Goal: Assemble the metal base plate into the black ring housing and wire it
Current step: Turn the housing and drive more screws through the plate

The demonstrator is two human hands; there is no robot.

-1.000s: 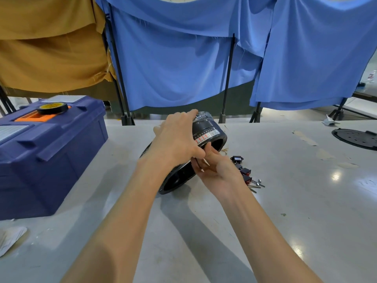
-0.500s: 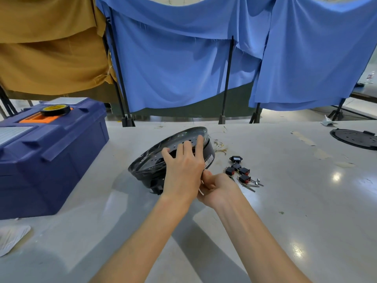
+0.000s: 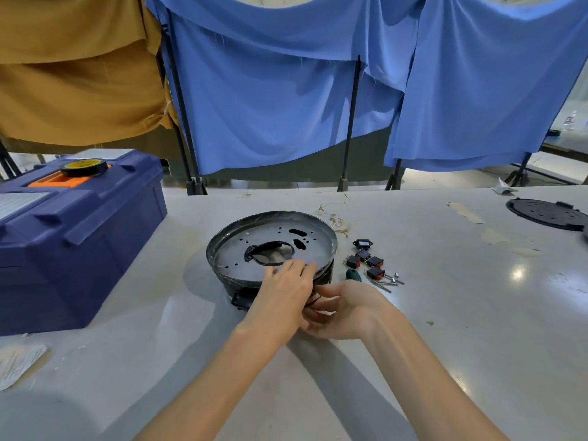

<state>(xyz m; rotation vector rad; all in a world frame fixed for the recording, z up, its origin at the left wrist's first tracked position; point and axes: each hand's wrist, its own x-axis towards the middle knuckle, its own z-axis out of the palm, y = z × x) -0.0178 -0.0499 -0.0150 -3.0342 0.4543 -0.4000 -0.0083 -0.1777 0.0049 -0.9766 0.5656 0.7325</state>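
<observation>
The black ring housing point(image 3: 326, 275) lies flat on the grey table, with the perforated metal base plate point(image 3: 238, 249) seated in its top. My left hand point(image 3: 283, 297) reaches over the near rim, its fingers resting on the plate's edge. My right hand point(image 3: 350, 310) is at the housing's near right side, fingers curled toward the wall, pinching a thin black wire point(image 3: 313, 301) that comes out there. How the wire ends is hidden between my hands.
Small black and red switches point(image 3: 366, 259), screws point(image 3: 389, 281) and a green tool handle point(image 3: 353, 275) lie right of the housing. Loose wire strands point(image 3: 334, 221) lie behind it. A blue toolbox point(image 3: 79, 243) with a tape roll point(image 3: 84, 167) stands left; a black disc point(image 3: 547, 213) far right.
The housing was held up on edge, then tipped over and set down flat with the plate facing up. My left hand shifted from its top to the near rim; my right hand followed down.
</observation>
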